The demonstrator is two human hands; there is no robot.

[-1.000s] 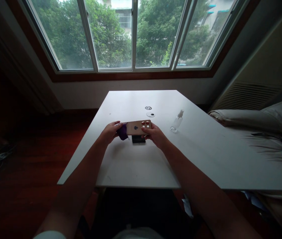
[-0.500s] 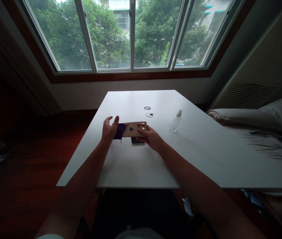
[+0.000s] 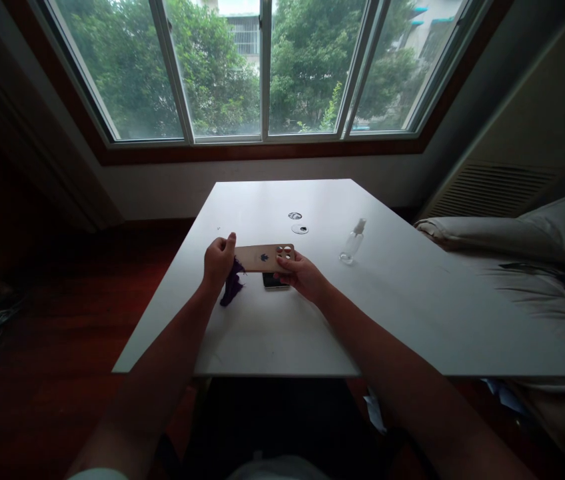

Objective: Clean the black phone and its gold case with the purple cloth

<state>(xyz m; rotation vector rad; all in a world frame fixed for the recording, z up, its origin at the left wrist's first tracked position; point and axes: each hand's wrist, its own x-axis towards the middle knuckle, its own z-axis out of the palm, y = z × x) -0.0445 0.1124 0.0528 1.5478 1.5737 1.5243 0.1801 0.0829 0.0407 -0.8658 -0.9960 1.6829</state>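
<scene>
A gold phone case (image 3: 257,259) with a dark leaf-like mark and round camera openings is held level above the table. My right hand (image 3: 302,273) pinches its right end, thumb on top near the camera openings. At its left end is my left hand (image 3: 218,260), fingers closed round a dark purple cloth (image 3: 232,285) whose frayed lower part hangs down. Just below the case, a black phone-like object (image 3: 275,281) lies on the white table (image 3: 282,333), partly covered by the case and my right hand.
A clear spray bottle (image 3: 351,243) stands on the table to the right. Two small round flat items, one (image 3: 295,216) behind the other (image 3: 300,229), lie farther back. A window spans the wall beyond, and a padded couch (image 3: 502,230) is at the right.
My left hand has closed from spread fingers. The purple cloth has come off the case's left part and now hangs below my left hand. My right hand is nearly unchanged.
</scene>
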